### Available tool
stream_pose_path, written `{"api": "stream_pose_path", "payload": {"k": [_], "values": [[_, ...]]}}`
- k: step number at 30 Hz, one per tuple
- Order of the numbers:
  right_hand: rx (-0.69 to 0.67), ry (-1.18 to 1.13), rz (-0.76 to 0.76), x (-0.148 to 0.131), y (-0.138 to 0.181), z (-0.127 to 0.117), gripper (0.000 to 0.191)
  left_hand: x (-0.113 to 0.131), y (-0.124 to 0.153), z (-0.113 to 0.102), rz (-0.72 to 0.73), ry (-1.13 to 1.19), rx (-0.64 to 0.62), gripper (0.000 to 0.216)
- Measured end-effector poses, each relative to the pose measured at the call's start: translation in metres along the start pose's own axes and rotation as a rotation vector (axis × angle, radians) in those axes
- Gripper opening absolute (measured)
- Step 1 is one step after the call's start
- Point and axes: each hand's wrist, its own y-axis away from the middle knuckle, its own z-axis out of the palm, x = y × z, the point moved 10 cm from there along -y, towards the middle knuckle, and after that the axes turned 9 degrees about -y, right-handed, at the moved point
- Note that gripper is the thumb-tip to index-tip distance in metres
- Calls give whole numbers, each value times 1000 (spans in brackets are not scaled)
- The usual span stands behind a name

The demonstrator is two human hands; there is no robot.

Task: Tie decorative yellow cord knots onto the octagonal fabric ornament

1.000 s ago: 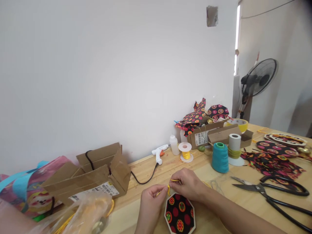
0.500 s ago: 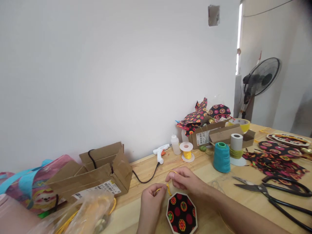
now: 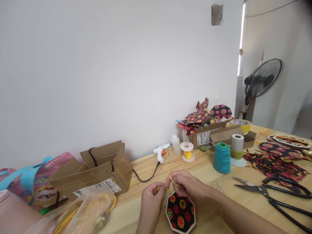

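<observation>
An octagonal ornament (image 3: 180,214) with black, flower-printed fabric and a pale rim lies on the table in front of me. Yellow cord (image 3: 174,182) runs from its top edge up to my fingers. My left hand (image 3: 152,201) pinches the cord just above the ornament's upper left corner. Close beside it, my right hand (image 3: 186,183) is closed on the same cord, a loop of which arches over its fingers. The right fingertips partly hide the ornament's top edge.
Large black-handled scissors (image 3: 265,188) lie open at right, near a teal thread cone (image 3: 222,158) and fabric scraps (image 3: 275,164). Behind stand a glue gun (image 3: 161,152), a yellow cord spool (image 3: 187,151) and a white bottle (image 3: 175,144). A cardboard box (image 3: 97,175) and plastic bag (image 3: 87,211) sit at left.
My right hand has moved down and closer to the ornament, its fingers curling in. The cord loop now shows over the right fingers. My left hand keeps its pinch.
</observation>
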Motion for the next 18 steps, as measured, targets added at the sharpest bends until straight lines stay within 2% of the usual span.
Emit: {"api": "stream_pose_path", "payload": {"k": [5,11,13,18], "values": [[-18,300,40,9,3,3,34,-4,-1,3,-17,47,-28,20],[86,788,-139,-9,3,-2,26,-3,1,6,-21,27,-46,14],[101,861,-169,-13,3,-1,23,-4,0,8,-15,24,-70,16],[122,932,-136,-12,4,-3,19,-7,-2,13,14,15,-129,21]]}}
